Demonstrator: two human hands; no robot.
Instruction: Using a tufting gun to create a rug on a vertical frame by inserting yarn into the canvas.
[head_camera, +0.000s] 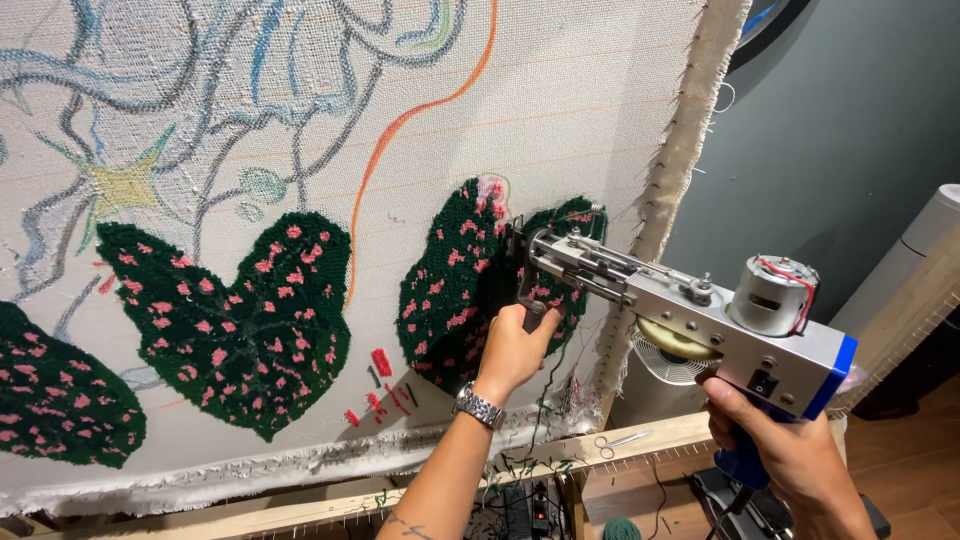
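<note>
Head view, catalogued left to right. Cloth (560, 90): pale backing stretched on a wooden frame (640, 440), marked with blue, grey and orange outlines; frayed edge shown along the bottom and right side. Left leaf (55, 395): dark green with pink spots, cut off at 9 o'clock. Middle leaf (235, 320): same colours, heart-shaped, set at 8 o'clock from centre. Red marks (382, 362): short strokes between the middle and right leaves. Right leaf (450, 290): partly tufted, near centre. Left hand (515, 345): closed around the front handle of the gun, wrist fitted with a metal watch (478, 406). Gun (690, 310): silver tufting tool with a blue rear, its tip pressed against the right leaf, body angled toward 4 o'clock. Scissors (618, 441): laid on the frame rail below the gun. Right hand (790, 445): clenched on the blue grip at 4 o'clock. Wall (840, 130): grey, at 2 o'clock.
</note>
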